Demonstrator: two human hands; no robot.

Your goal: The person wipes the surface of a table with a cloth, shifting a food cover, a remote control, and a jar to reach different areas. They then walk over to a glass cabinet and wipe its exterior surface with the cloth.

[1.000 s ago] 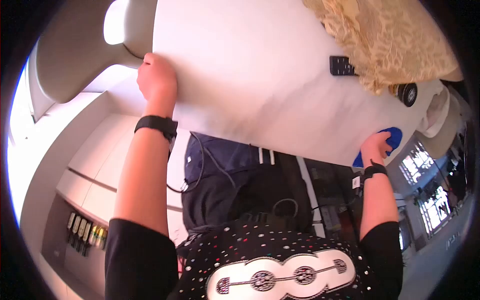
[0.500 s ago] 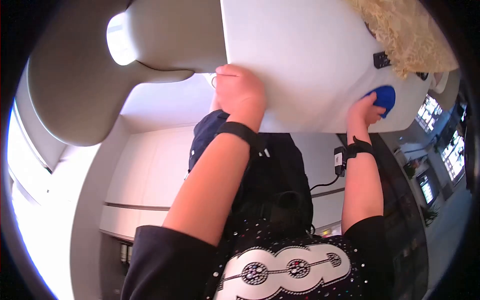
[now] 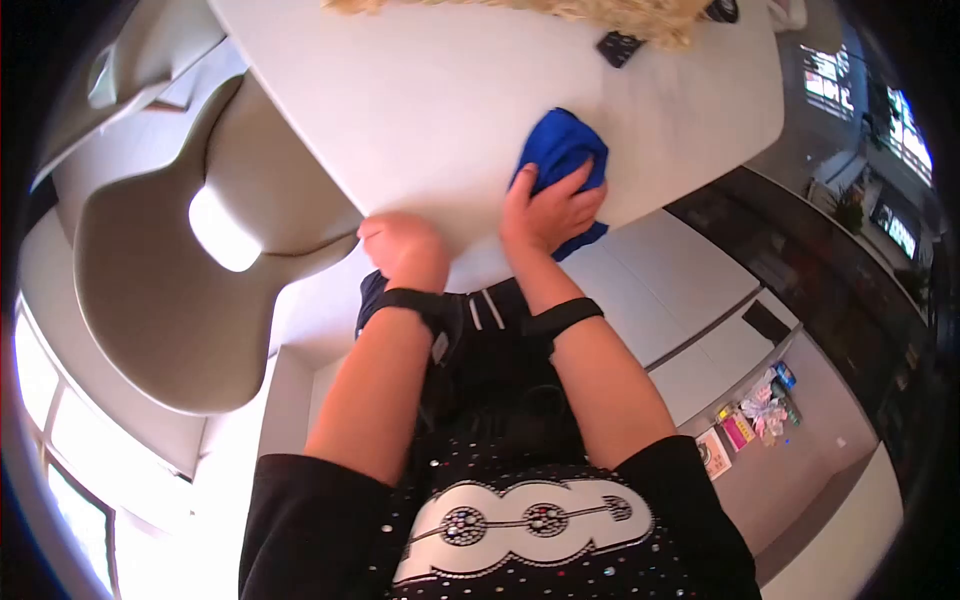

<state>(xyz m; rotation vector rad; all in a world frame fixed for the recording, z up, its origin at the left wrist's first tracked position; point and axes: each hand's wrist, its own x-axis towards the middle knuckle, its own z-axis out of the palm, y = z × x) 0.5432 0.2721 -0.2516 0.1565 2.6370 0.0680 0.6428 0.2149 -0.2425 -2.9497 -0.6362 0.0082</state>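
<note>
A blue cloth [image 3: 562, 143] lies bunched on the white table [image 3: 420, 110], one end of it drooping over the near edge. On top of it rests my right hand [image 3: 550, 208], its fingers curled over the fabric and pressing it to the surface. At the table's near left corner is my left hand [image 3: 405, 245], slightly blurred, with its fingers closed around the edge. The fingertips under the corner are hidden. Both wrists wear black bands.
A beige chair [image 3: 165, 300] stands close against the table's left side. Toward the far side lie a black remote [image 3: 618, 48] and a cream lace cloth [image 3: 560, 10]. An open shelf [image 3: 800, 470] with small items is at the lower right.
My right hand has drawn the blue cloth left and nearer to my left hand. The view has turned, and my left hand stays at the table corner.
</note>
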